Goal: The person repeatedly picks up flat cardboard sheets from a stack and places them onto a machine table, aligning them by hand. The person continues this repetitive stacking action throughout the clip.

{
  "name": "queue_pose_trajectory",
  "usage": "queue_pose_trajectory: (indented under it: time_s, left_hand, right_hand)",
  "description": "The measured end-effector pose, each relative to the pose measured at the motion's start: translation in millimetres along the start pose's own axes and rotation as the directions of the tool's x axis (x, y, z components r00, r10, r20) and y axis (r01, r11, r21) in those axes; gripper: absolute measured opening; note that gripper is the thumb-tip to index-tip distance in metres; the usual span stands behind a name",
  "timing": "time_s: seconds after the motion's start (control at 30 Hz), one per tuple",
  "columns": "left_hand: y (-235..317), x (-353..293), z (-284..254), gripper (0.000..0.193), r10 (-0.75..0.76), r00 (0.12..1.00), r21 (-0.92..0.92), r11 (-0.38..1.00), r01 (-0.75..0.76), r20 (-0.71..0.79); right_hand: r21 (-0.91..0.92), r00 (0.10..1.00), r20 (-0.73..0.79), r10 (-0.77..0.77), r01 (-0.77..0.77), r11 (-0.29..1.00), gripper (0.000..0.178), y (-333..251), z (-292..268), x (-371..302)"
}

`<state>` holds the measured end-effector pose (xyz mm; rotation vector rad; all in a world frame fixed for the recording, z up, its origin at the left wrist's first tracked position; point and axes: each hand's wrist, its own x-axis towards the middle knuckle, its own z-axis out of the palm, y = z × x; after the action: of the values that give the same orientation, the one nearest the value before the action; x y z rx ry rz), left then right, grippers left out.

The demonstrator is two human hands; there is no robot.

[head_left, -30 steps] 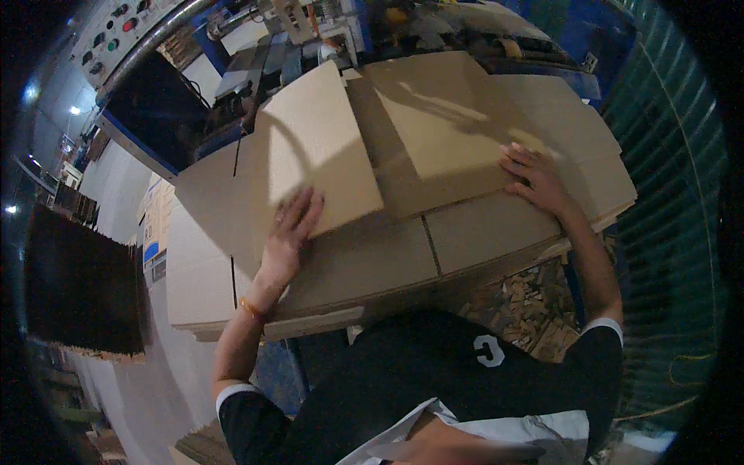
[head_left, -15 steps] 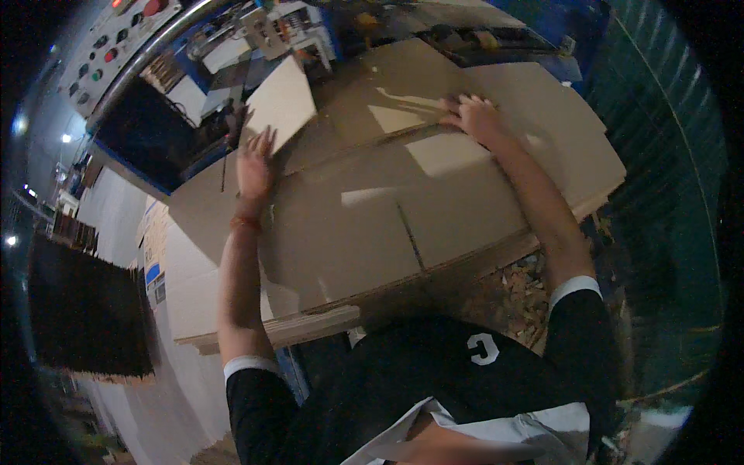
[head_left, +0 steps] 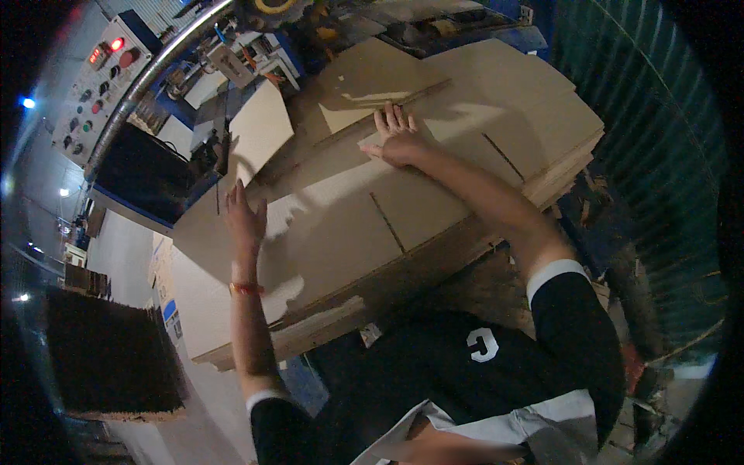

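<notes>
A stack of large flat brown cardboard sheets [head_left: 325,225] lies in front of me, with dark slots cut in the top sheet. My right hand [head_left: 399,141] rests on the top sheet near its far edge, fingers spread. On the left, my left hand [head_left: 246,221] is open, its fingers stretched toward the near corner of a pale cardboard flap [head_left: 262,128]. Whether those fingertips touch the flap, I cannot tell. Beyond my right hand lies another brown cardboard piece [head_left: 380,74], partly in shadow.
A machine with a control panel [head_left: 97,89] of buttons and a red light stands at the far left, behind a metal bar [head_left: 147,74]. A dark stack [head_left: 108,349] sits on the left floor. Green corrugated sheeting [head_left: 651,155] rises on the right. Scraps lie beneath the stack.
My right hand has moved left and nearer across the cardboard. The left hand has come nearer, away from the pale flap's side. A slot on the right of the top sheet now shows.
</notes>
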<state>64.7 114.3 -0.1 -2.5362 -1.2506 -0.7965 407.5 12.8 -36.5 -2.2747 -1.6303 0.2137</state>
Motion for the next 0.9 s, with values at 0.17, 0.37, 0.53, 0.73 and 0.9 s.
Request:
queue_pose_trajectory:
  time_s: [0.17, 0.37, 0.53, 0.73, 0.9]
  left_hand:
    - [-21, -74, -32, 0.062, -0.148, 0.960, -0.229, 0.969, 0.092, -0.239]
    - [-123, -206, -56, 0.074, -0.892, 0.313, -0.078, 0.355, 0.931, -0.326]
    - [-173, -241, -48, 0.048, -0.875, 0.448, 0.468, 0.324, 0.823, -0.182]
    - [-172, -212, -69, 0.047, -0.836, 0.267, -0.130, 0.369, 0.920, -0.480]
    - [-149, -187, -130, 0.045, -0.714, 0.411, -0.444, 0.685, 0.578, -0.567]
  right_hand:
    - [-0.126, 0.993, 0.067, 0.102, -0.093, 0.988, 0.076, -4, -9, 46]
    - [0.041, 0.970, 0.114, -0.217, 0.213, 0.976, 0.076, 26, -41, -25]
    - [0.284, 0.710, -0.535, 0.458, -0.359, 0.889, 0.073, 120, -72, -145]
    - [-0.071, 0.596, -0.593, 0.541, -0.708, 0.703, 0.063, 178, -52, -180]
    - [0.678, 0.318, -0.660, 0.681, -0.139, 0.722, 0.053, 182, -62, -162]
